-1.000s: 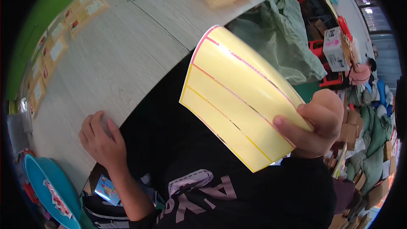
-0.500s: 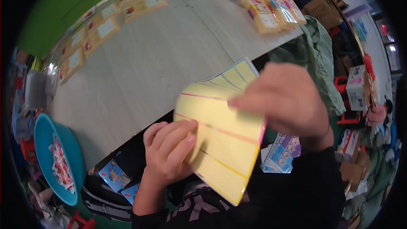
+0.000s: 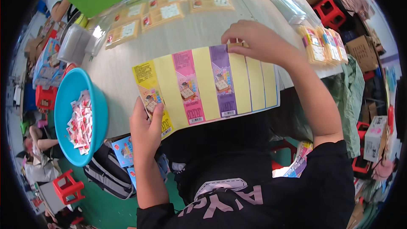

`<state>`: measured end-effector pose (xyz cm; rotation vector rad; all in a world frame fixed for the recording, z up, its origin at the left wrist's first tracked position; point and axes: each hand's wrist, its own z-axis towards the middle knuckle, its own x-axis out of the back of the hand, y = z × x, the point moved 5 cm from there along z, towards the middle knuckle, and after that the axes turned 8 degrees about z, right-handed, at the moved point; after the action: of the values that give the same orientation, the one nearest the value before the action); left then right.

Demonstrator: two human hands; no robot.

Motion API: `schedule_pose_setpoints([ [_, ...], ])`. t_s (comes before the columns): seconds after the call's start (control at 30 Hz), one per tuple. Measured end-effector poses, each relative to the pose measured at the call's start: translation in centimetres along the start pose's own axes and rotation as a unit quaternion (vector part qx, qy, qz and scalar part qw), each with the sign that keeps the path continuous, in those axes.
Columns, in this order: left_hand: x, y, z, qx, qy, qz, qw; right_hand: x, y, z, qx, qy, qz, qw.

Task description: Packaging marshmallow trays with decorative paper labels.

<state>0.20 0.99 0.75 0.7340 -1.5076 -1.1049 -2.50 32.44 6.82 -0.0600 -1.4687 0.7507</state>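
Observation:
A pale yellow sticker sheet (image 3: 203, 76) is spread flat in front of me, over the near edge of the table. It carries a yellow label (image 3: 146, 76), a pink label (image 3: 185, 74) and a purple label (image 3: 221, 78); strips between them and at its right end show bare backing. My left hand (image 3: 144, 129) grips the sheet's left end, thumb on top of the yellow label. Bent over the upper edge, my right hand (image 3: 254, 40) pinches the sheet beside the top of the purple label; some of its fingertips are hidden.
Beige trays (image 3: 163, 15) with white pieces and red packets line the table's far side. Wrapped trays (image 3: 316, 48) stand at the right, near clear plastic sleeves (image 3: 288, 8). A blue basin (image 3: 101, 110) of small sachets (image 3: 80, 121) is at the left. More printed sheets (image 3: 299, 161) lie by my right side.
The sheet has turned from its bare back-and-strip side at a tilt to lying level, printed labels showing. My right hand has moved to its upper edge, my left to its left end.

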Motion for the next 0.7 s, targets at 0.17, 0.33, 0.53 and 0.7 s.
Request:
schedule_pose_setpoints([
  [0.17, 1.0, 1.9, 0.5, 0.067, 0.076, 0.253, 0.962, -4.3, 1.1, 1.7, 0.081, 0.010, -0.049, 0.995],
  [0.33, -1.3, 5.4, 1.0, -0.222, 0.007, 0.427, 0.877, -5.9, 0.5, 2.7, 0.040, 0.009, -0.022, 0.999],
  [0.53, -6.2, 5.9, 4.8, -0.361, -0.074, 0.429, 0.825, -6.3, 0.1, 3.1, 0.026, -0.008, -0.003, 1.000],
  [0.7, -6.9, 5.2, 10.0, -0.312, -0.185, 0.431, 0.826, -5.5, 0.7, 5.8, 0.059, -0.005, 0.025, 0.998],
])
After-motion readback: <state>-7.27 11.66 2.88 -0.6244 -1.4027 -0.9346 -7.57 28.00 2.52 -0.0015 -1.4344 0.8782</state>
